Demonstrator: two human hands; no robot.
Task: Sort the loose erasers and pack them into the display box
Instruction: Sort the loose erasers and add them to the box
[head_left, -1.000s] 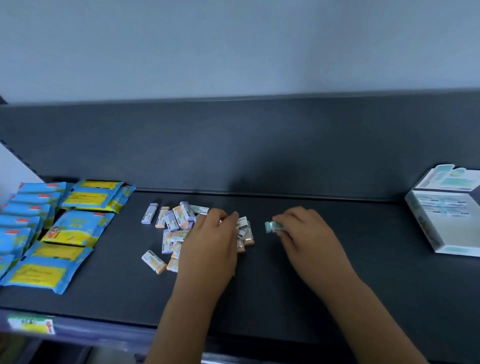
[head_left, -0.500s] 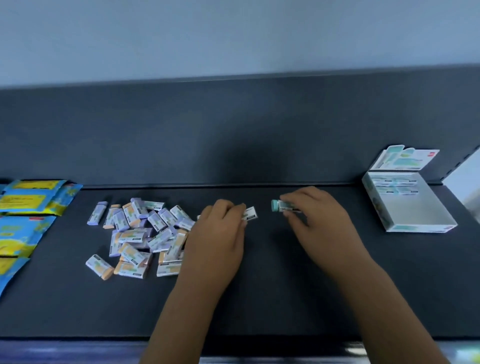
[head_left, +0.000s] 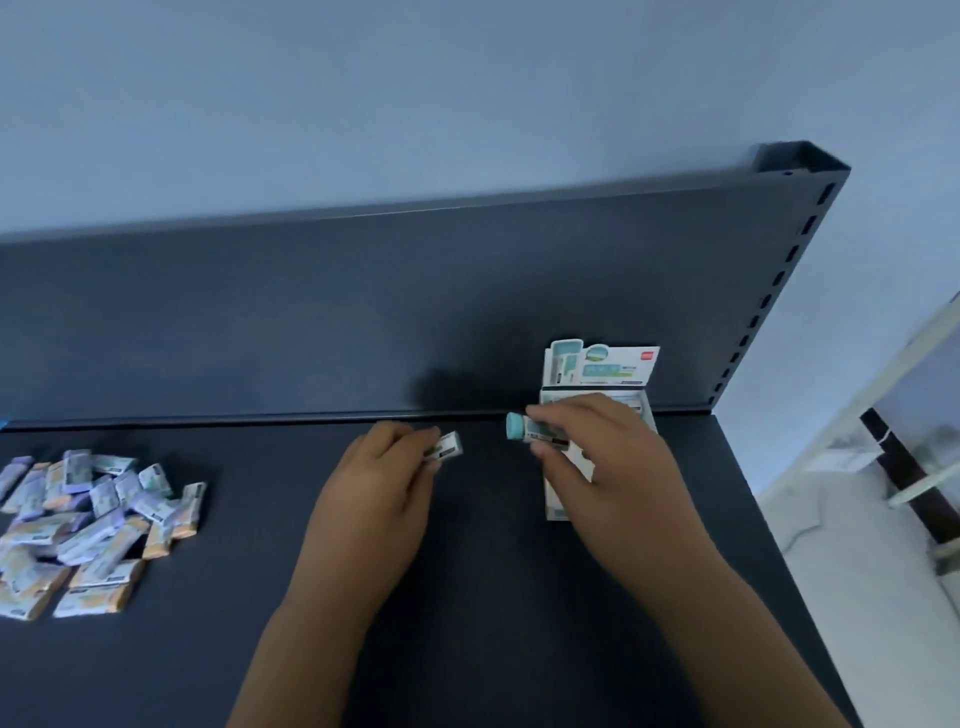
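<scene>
My left hand pinches a sleeved eraser, my right hand a teal-ended eraser at the display box; the eraser pile at the shelf's left edge is unpacked.

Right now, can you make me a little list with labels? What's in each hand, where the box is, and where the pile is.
left hand: pinches one eraser by its fingertips
right hand: holds a teal eraser at the box's left edge
box: open, flap standing up, at the back right of the shelf, partly hidden by the right hand
pile: many loose erasers in purple and orange, far left
shelf: dark, everything lies on it
</scene>
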